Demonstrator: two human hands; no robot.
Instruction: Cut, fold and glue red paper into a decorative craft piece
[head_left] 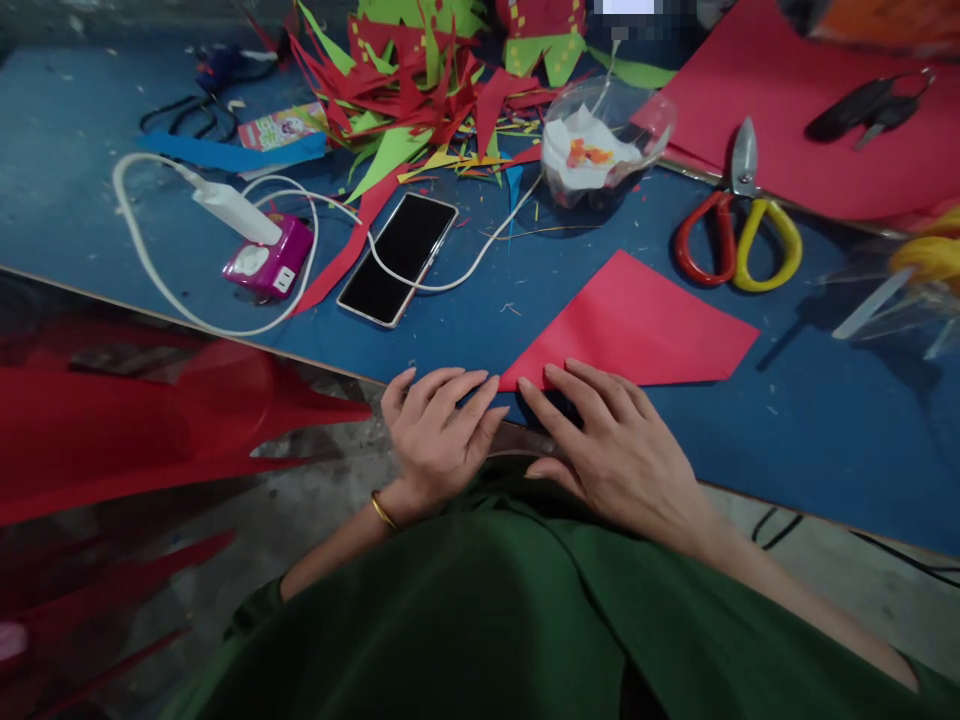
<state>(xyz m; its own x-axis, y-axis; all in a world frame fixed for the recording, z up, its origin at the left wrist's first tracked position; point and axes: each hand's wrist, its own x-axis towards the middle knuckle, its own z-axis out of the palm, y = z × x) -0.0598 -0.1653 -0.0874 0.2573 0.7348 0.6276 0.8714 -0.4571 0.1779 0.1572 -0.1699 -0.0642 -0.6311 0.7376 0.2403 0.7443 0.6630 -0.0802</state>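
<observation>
You seem to be creasing the red paper [630, 325] near the front edge of the blue table [832, 440], your right hand [615, 440] resting loosely spread fingers on it, your left hand [439, 430], fingers ungripped, by its pointed left corner, so even pressure likely follows.

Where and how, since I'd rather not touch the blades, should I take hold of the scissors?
Probably by the red handle and yellow handle together, coming from the person's side with the right hand. The scissors lie with both loops towards the person, while their blades point away, towards the large red sheet.
</observation>
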